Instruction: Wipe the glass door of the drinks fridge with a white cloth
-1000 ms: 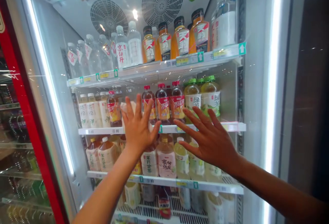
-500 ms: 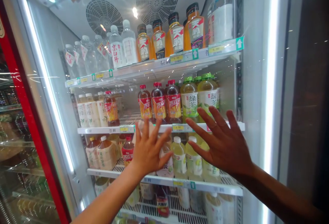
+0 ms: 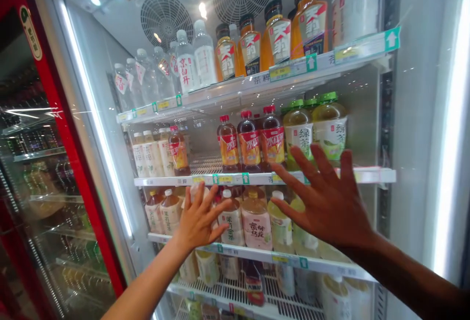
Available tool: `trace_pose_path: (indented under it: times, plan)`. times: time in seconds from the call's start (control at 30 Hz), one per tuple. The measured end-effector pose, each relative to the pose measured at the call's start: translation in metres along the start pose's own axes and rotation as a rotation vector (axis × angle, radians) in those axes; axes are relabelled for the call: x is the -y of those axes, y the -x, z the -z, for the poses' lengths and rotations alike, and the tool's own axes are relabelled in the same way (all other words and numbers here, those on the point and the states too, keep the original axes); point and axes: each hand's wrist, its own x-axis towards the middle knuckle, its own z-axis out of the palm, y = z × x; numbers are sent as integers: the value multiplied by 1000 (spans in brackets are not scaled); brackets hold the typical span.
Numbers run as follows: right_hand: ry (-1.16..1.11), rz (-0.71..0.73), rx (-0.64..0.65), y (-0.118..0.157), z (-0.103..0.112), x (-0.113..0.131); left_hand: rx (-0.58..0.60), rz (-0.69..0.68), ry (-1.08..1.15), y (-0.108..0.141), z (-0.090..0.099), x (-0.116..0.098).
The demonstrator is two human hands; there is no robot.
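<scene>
My left hand is raised with its fingers spread, holding nothing. It appears in front of the third shelf, next to a white-capped tea bottle and a pink-labelled bottle. My right hand, also spread and holding nothing, hides parts of the green-capped green tea bottles and the pale yellow bottles below. Red-capped iced tea bottles stand upright between the two hands, farther back. Whether either palm touches a surface, I cannot tell.
A lit drinks cooler has several shelves with a white front edge. Amber black-capped bottles and clear water bottles line its top shelf. Bright light strips run down both sides. At left is a red-framed cooler.
The view has shifted left and closer, so the shelves sit larger and farther right. My left hand has moved left across the shelves, uncovering the pink-labelled bottle. Both hands remain spread.
</scene>
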Motion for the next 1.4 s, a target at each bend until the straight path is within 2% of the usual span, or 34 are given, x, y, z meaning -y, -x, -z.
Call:
trace_pose_path:
  times: [0.07, 0.13, 0.2, 0.27, 0.37, 0.4, 0.47, 0.53, 0.57, 0.6, 0.67, 0.73, 0.8, 0.83, 0.9, 0.97, 1.0, 1.03, 1.1, 1.2, 1.27, 1.4]
  plan:
    - [-26, 9, 21, -22, -12, 23, -36, 94, -21, -14, 5, 38]
    - [-46, 12, 30, -45, -26, 47, -132, 346, -43, -34, 9, 79]
    - [-62, 16, 41, -61, -40, 69, -158, 458, -42, -36, 11, 97]
    - [-79, 32, 47, -72, -52, 89, -116, 386, -41, -12, 13, 91]
    - [-81, 46, 64, -81, -67, 116, -17, 163, -14, 35, 18, 82]
    - [-70, 45, 63, -85, -72, 123, -6, 128, -9, 42, 20, 89]
    - [-43, 25, 54, -92, -79, 136, -23, 146, -14, 36, 24, 121]
    - [-18, -13, 35, -99, -86, 147, -81, 250, -25, 19, 26, 156]
    - [-4, -33, 23, -101, -90, 151, -114, 308, -28, 13, 26, 167]
    - [11, -51, 10, -102, -93, 154, -133, 344, -30, 14, 26, 171]
    - [43, -76, -14, -102, -98, 158, -125, 330, -31, 33, 26, 159]
    - [68, -85, -30, -100, -101, 159, -58, 197, -13, 65, 27, 140]
    - [92, -84, -30, -98, -102, 159, -23, 71, 20, 81, 29, 138]
    - [105, -82, -30, -98, -102, 159, -23, 38, 29, 77, 30, 147]
    - [130, -83, -28, -96, -102, 159, -65, 73, 29, 48, 31, 180]
    - [143, -94, -21, -95, -102, 160, -149, 255, 13, 13, 32, 210]
    - [145, -100, -17, -94, -102, 161, -165, 305, 16, 2, 32, 217]
    - [146, -104, -16, -93, -101, 161, -176, 339, 21, -2, 31, 217]
    - [147, -103, -19, -92, -101, 162, -151, 298, 43, 11, 30, 200]
    - [152, -89, -27, -93, -101, 162, -44, 40, 60, 34, 26, 170]
    - [159, -81, -26, -95, -100, 160, -42, 14, 40, 17, 25, 170]
    - [183, -72, 1, -95, -94, 153, -171, 199, 68, -54, 24, 182]
